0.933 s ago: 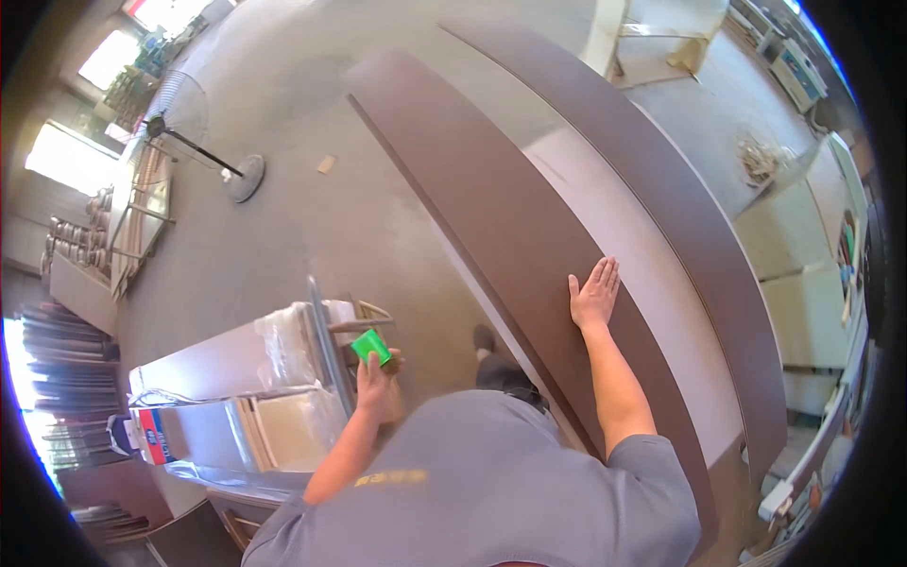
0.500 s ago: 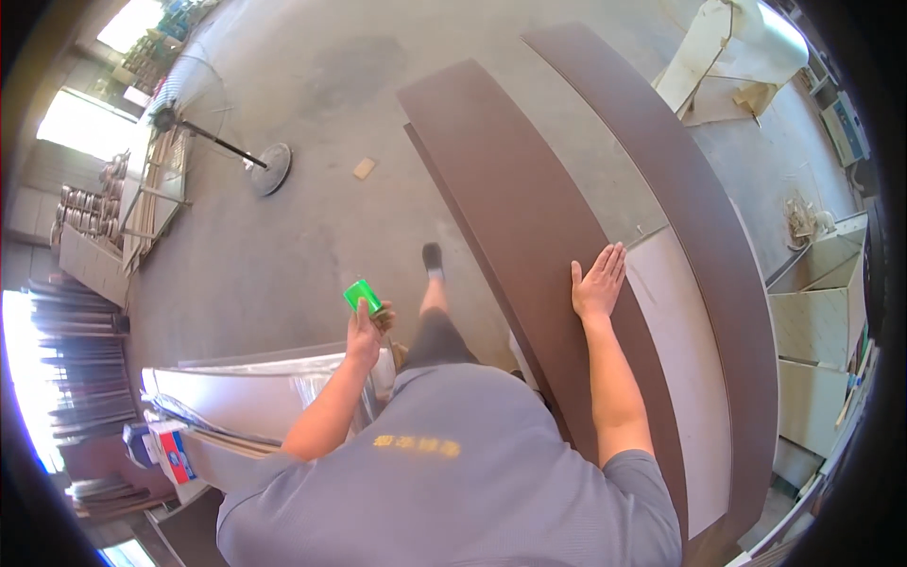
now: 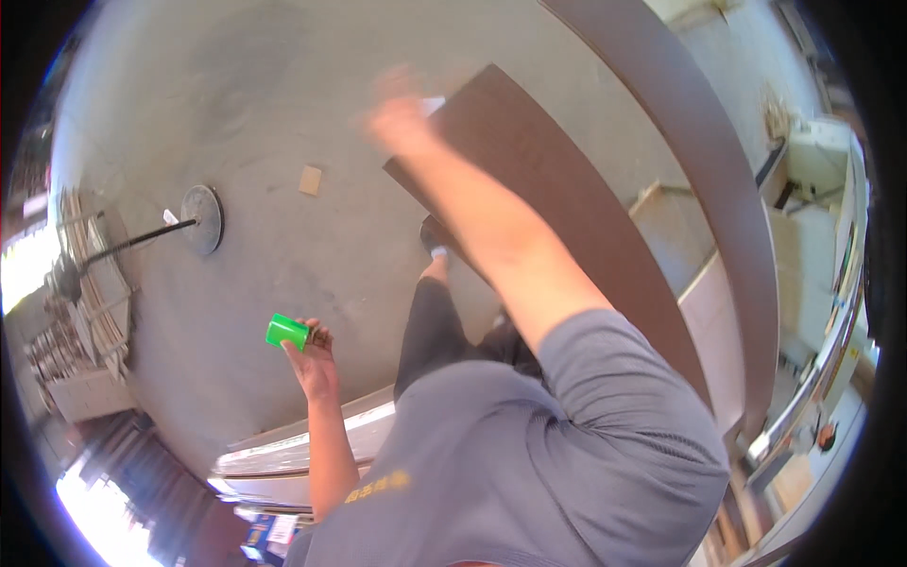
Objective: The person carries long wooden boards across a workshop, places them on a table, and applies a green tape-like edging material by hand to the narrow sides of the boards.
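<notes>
My left hand [image 3: 318, 364] is closed on a bright green, short cylinder [image 3: 284, 331], held out over the floor on the left; whether it is a tape roll or a cup I cannot tell. My right hand [image 3: 399, 113], smeared by motion, is past the far left corner of the nearer brown panel [image 3: 539, 156]. The right forearm crosses above that panel. A small white patch [image 3: 432, 105] shows beside the panel's far end, near the right hand; its kind is unclear.
A second long brown panel [image 3: 694, 113] lies to the right, over a pale board [image 3: 710, 307]. A round-based stand [image 3: 202, 220] and a small tan piece [image 3: 310, 180] are on the floor at left. Wrapped sheets [image 3: 274, 458] stand near my left arm.
My right hand has lifted off the nearer brown panel and swung far and left across it. The left hand keeps the green cylinder. My view has turned, shifting the surroundings.
</notes>
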Motion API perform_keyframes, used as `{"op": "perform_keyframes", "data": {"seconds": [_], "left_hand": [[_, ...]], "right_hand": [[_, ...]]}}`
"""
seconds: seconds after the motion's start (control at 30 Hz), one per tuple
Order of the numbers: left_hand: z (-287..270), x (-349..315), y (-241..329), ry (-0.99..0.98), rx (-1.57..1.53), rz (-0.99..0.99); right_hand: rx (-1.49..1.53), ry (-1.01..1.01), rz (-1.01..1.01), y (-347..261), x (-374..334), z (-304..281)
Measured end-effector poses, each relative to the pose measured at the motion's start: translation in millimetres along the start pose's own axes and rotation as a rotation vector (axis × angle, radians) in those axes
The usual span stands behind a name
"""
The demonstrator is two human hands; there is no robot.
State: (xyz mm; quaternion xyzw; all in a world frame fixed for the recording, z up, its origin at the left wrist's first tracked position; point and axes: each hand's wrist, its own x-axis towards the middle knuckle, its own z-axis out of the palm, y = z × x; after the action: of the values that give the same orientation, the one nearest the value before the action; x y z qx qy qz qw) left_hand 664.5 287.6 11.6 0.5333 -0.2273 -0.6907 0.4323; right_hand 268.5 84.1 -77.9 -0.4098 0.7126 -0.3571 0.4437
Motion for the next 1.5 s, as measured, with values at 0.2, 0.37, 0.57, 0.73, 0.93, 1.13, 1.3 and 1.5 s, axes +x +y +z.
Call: {"op": "perform_keyframes", "data": {"seconds": [0.2, 0.37, 0.57, 0.73, 0.93, 1.13, 1.3, 1.5], "left_hand": [[-16.8, 80.2, 66.2, -0.055, 0.072, -0.061], [8.1, 118.3, 100.8, -0.057, 0.180, -0.051], [28.9, 178.5, 110.3, -0.290, 0.212, -0.196], [90.1, 205.2, 152.9, -0.272, 0.319, -0.100], [130.0, 293.1, 203.3, -0.556, 0.316, -0.137], [112.9, 368.3, 295.4, -0.692, 0.422, 0.016], [116.8, 401.0, 299.9, -0.697, 0.614, 0.013], [135.7, 388.4, 305.5, -0.713, 0.624, 0.001]], "right_hand": [[-0.048, -0.066, -0.765, -92.0, -150.5, 104.6], [-0.849, 0.700, 0.088, 95.0, -342.7, -163.2], [-0.827, 1.245, 1.148, 320.6, -630.3, -205.2], [-0.775, 0.957, 0.926, 163.2, -399.5, -170.7], [-0.090, 0.412, -0.135, -46.6, -60.4, 146.1], [-0.072, 0.769, 0.099, 1.9, -140.2, 96.5], [-0.609, 1.462, 0.912, 162.9, -423.4, -31.9], [-0.461, 1.217, 0.676, 44.6, -164.4, 103.8]]}}
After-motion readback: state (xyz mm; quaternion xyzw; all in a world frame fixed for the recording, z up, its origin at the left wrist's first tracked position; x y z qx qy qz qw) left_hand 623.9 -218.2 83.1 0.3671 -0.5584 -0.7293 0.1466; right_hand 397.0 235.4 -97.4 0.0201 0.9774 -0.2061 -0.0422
